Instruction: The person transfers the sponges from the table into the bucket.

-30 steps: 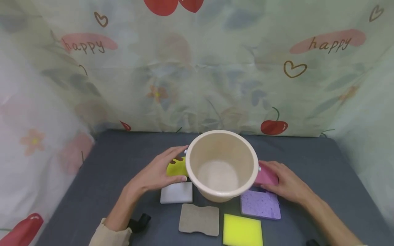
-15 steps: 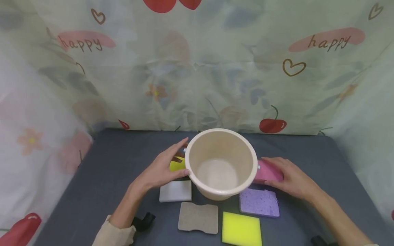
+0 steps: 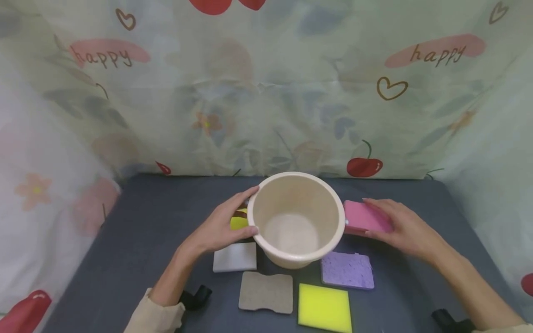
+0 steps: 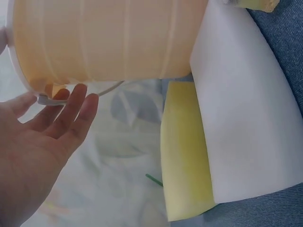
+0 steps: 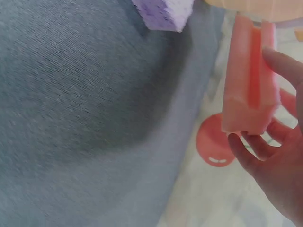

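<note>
A cream plastic bucket [image 3: 295, 231] stands mid-table with its mouth facing me. My left hand [image 3: 214, 229] grips its left side, thumb on the rim and fingers near the handle's joint. My right hand [image 3: 401, 224] holds a pink sponge [image 3: 364, 216] between thumb and fingers, just right of the bucket. In the right wrist view, the pink sponge [image 5: 250, 80] shows a groove along its side and hangs above the table. Behind my left fingers, a yellow-green sponge [image 3: 238, 221] is partly hidden; a white sponge [image 3: 235, 257] lies below it.
In front of the bucket lie a grey-brown sponge [image 3: 265, 291] with notched edges, a bright yellow sponge [image 3: 325, 307] and a purple speckled sponge [image 3: 347, 269]. The dark cloth-covered table [image 3: 166, 217] ends at a patterned curtain [image 3: 266, 115], with more curtain along both sides.
My right hand has raised the pink sponge and drawn it out to the right of the bucket. The left thumb has come onto the bucket's rim. The head view has shifted slightly.
</note>
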{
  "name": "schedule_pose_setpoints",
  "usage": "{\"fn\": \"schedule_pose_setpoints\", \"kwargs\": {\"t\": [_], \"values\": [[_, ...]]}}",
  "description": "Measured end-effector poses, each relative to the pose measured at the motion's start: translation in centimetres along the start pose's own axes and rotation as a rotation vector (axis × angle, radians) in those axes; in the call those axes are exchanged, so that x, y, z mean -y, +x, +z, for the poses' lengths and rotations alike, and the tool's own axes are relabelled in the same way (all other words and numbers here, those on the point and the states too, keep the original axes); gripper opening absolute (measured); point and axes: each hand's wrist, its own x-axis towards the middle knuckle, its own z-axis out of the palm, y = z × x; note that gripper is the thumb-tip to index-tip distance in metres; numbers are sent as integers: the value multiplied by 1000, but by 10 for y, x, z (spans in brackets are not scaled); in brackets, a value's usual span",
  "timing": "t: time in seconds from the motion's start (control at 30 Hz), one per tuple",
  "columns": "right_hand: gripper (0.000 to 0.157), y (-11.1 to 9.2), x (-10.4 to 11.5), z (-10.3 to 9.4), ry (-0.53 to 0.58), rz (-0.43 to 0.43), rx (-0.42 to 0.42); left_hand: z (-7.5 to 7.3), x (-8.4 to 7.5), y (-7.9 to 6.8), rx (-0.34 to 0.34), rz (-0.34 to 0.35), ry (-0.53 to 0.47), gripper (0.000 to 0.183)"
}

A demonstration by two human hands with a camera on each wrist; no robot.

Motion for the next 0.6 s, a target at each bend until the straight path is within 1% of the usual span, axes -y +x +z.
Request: {"fn": "schedule_pose_setpoints", "kwargs": {"t": [0.1, 0.17, 0.23, 0.3, 0.43, 0.53, 0.6], "values": [[78, 2, 3, -6, -4, 4, -17, 4, 13, 3, 0, 38, -6, 79], [77, 4, 5, -10, -13, 6, -22, 5, 16, 4, 5, 55, -26, 78], [78, 5, 6, -14, -22, 8, -25, 5, 15, 4, 22, 54, -56, 76], [78, 5, 8, -19, -32, 7, -36, 4, 10, 5, 42, 44, -103, 75], [77, 4, 12, -27, -47, -1, -52, -1, -6, 5, 80, 19, -180, 74], [76, 4, 16, -33, -60, -18, -56, -5, -16, 4, 92, 10, -197, 77], [75, 4, 19, -38, -69, -37, -66, -6, -18, 3, 92, 8, -196, 79]]}}
